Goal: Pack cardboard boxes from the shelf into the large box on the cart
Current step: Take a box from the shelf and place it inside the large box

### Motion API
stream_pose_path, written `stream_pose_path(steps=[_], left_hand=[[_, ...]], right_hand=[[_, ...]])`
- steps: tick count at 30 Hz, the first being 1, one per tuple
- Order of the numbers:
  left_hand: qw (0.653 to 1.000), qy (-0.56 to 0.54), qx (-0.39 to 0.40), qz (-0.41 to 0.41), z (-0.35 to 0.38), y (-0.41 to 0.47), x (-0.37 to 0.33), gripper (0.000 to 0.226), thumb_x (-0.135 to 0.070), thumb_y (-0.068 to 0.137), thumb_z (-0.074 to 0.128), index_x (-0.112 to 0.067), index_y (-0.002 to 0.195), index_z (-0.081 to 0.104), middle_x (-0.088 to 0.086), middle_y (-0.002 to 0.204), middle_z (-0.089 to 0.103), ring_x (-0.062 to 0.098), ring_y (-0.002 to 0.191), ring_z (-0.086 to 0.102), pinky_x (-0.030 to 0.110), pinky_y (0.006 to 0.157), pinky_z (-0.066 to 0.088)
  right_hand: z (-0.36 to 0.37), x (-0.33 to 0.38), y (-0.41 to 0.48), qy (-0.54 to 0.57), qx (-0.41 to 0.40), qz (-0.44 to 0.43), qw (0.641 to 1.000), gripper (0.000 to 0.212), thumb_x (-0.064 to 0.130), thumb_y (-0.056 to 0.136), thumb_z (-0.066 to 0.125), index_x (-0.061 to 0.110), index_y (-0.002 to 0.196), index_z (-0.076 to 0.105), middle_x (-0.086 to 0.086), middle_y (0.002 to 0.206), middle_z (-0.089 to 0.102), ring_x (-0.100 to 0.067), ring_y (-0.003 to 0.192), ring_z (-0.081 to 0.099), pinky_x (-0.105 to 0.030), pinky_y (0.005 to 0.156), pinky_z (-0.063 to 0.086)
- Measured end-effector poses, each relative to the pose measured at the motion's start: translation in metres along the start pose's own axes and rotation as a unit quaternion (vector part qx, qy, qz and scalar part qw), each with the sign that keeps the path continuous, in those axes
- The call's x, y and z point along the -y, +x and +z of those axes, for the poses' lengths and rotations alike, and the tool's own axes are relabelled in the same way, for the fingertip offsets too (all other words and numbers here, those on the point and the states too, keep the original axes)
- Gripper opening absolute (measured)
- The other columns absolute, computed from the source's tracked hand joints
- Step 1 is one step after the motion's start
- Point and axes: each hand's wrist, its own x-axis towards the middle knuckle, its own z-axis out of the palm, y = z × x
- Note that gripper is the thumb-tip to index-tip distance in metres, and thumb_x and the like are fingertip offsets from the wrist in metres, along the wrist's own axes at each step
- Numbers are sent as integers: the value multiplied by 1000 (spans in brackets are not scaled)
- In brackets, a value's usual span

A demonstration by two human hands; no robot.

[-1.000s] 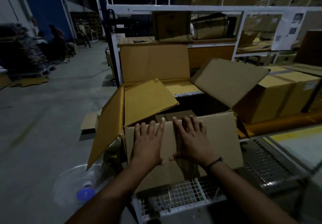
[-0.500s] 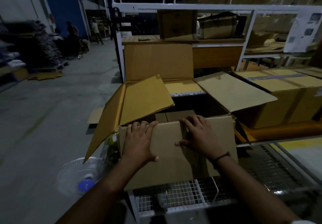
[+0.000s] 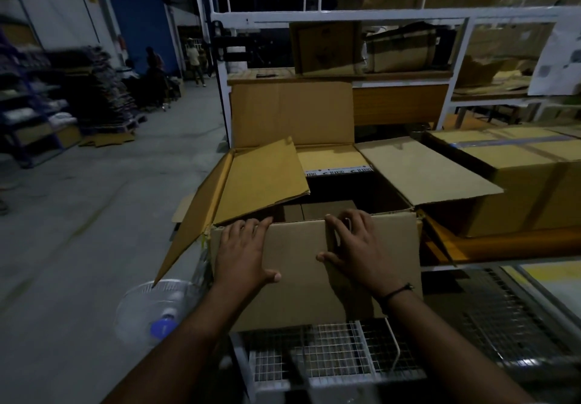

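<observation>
The large cardboard box (image 3: pixel 301 278) stands on the wire-mesh cart (image 3: pixel 330 353) with all its flaps open. My left hand (image 3: pixel 242 256) lies flat on the folded-down front flap, fingertips at its upper edge. On the same flap is my right hand (image 3: pixel 355 246), its fingers hooked over that edge. Smaller brown boxes (image 3: pixel 317 210) lie low inside the dark interior. More cardboard boxes (image 3: pixel 518 177) sit on the shelf to the right.
The left flap (image 3: pixel 257 180) sticks up and out, the right flap (image 3: pixel 424 171) lies over the shelf boxes, the back flap (image 3: pixel 292 114) stands upright. A white fan (image 3: pixel 151 309) sits on the floor at the left. People (image 3: pixel 154 61) stand far down the aisle.
Both hands slid up the front flap to its upper edge. The right flap dropped from raised to nearly flat. The view moved closer to the box.
</observation>
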Motion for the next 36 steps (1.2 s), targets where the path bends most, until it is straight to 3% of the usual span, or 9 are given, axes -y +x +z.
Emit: stream_pose_path(steps=[10,14,18,22,30,36], left_hand=[[999,25,-20,-32,5,-4,-12,122,-72,64,80,-29,160,19,2,151,39,26,142,31,43,121,22],[999,18,-9,-35,1,-5,-11,121,-71,64,80,-29,160,19,1,152,38,25,142,30,42,121,19],[999,13,1,-41,-3,-4,-14,121,-71,63,81,-31,159,19,0,153,37,24,143,28,42,122,20],[998,17,14,-56,-5,-3,-19,121,-69,63,82,-29,158,20,1,153,36,25,143,28,42,123,19],[997,20,27,-67,-10,-4,-26,117,-64,66,84,-27,158,22,1,156,35,24,145,26,42,124,18],[996,36,54,-61,-16,1,-22,121,-69,63,82,-28,158,20,-1,156,35,24,144,28,41,120,25]], right_hand=[[2,-2,1,-12,-62,-12,998,85,63,64,87,17,127,54,-14,129,54,-30,119,42,-45,89,55],[-7,-4,8,-4,-9,-10,1000,79,66,70,81,23,130,53,-8,134,50,-28,122,42,-46,100,48],[-20,-4,20,18,19,0,1000,69,61,82,73,28,137,48,-1,141,44,-22,128,38,-39,109,38],[-25,10,25,-6,46,-14,999,75,62,84,71,29,144,41,-1,146,39,-24,132,35,-41,111,33],[-12,44,32,-21,61,-47,997,81,59,79,76,22,142,41,-8,144,40,-30,129,36,-44,107,33],[-2,67,43,7,54,-79,995,78,63,72,79,22,129,45,-6,134,44,-29,122,40,-46,103,34]])
